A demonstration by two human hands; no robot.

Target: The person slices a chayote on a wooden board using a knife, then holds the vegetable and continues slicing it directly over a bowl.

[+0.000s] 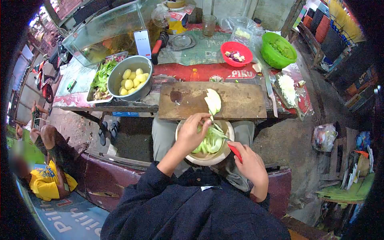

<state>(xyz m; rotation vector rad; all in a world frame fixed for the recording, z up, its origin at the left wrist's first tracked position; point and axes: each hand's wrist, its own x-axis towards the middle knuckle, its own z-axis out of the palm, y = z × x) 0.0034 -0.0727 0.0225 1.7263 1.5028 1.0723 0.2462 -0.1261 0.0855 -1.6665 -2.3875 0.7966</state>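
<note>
Vegetable slices [209,145] in bowl [205,161] beneath left hand [193,133] pinching green strip [218,129]; right hand [251,164] gripping red-handled knife [235,153].

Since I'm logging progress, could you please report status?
Right hand gripping red-handled knife; left hand over bowl. Cut green pieces inside. Nothing visibly blocking hands.

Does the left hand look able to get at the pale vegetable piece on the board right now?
Likely yes: the left hand is right by the lower end of the pale vegetable piece, with nothing visible blocking it. Whether the hand already grips a slice is unclear.
</note>
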